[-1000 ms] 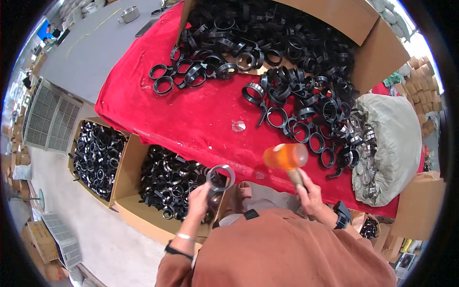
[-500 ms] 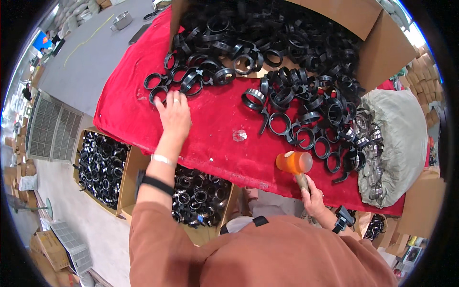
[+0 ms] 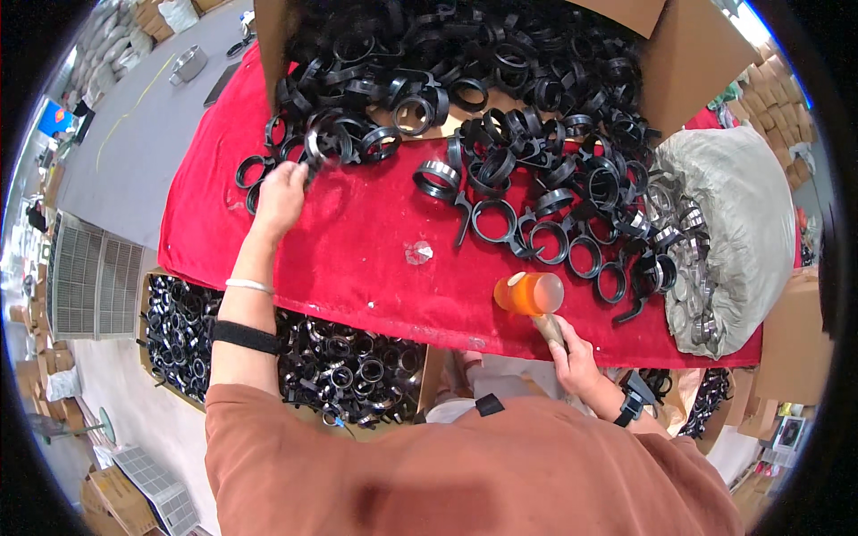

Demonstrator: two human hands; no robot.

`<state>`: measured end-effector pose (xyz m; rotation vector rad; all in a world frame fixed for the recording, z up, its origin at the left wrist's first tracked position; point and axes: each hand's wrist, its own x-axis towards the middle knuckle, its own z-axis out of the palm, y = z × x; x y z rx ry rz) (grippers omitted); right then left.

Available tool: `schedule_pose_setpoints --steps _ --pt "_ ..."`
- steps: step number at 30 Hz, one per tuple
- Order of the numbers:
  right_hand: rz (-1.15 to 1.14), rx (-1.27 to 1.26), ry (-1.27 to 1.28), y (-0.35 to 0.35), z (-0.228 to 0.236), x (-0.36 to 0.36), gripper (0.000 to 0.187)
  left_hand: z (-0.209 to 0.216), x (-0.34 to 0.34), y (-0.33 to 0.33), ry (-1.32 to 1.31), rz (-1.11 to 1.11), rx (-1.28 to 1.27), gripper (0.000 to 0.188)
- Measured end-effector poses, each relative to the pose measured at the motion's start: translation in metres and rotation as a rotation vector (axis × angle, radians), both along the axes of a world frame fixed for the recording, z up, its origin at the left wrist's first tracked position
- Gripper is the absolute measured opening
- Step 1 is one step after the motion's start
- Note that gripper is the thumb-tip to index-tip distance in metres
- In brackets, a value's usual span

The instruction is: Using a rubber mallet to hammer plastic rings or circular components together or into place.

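Note:
My left hand (image 3: pixel 282 198) is closed around the short handle of a black ring (image 3: pixel 329 143), which is held up over the red cloth and slightly smeared by motion. Other black rings with handles (image 3: pixel 254 170) lie beside that hand. At the front right, my right hand (image 3: pixel 579 362) grips the handle of a mallet with an orange, see-through head (image 3: pixel 529 294). The mallet head is over the cloth near its front edge. Several more black rings (image 3: pixel 494 221) are heaped to the right, one of them with a shiny metal band (image 3: pixel 437 179).
The table carries a red cloth (image 3: pixel 357 241). An open cardboard box (image 3: pixel 693 67) spills black rings at the back. Shiny metal bands (image 3: pixel 693 228) lie beside a pale sack (image 3: pixel 733 205) at right. Boxes of rings (image 3: pixel 357 375) stand below the front edge.
My left hand has picked up a black ring by its handle and raised it off the cloth. My right hand still holds the mallet. The whole view has shifted a little.

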<state>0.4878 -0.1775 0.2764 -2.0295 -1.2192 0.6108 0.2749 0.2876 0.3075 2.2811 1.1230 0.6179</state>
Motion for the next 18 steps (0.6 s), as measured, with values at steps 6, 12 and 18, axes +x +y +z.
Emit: schedule_pose_setpoints --steps 6,12,18 --pt "0.000 -0.027 0.017 -0.003 -0.005 -0.004 0.043 0.012 0.003 -0.052 -0.877 0.056 -1.116 0.026" --pt "-0.068 -0.047 0.023 -0.001 -0.008 -0.001 0.044 -0.026 -0.036 -0.222 -0.691 0.139 -1.298 0.018" --pt "0.041 -0.247 -0.086 -0.004 -0.001 0.003 0.041 -0.087 -0.046 -0.299 -0.461 0.099 -1.209 0.020"
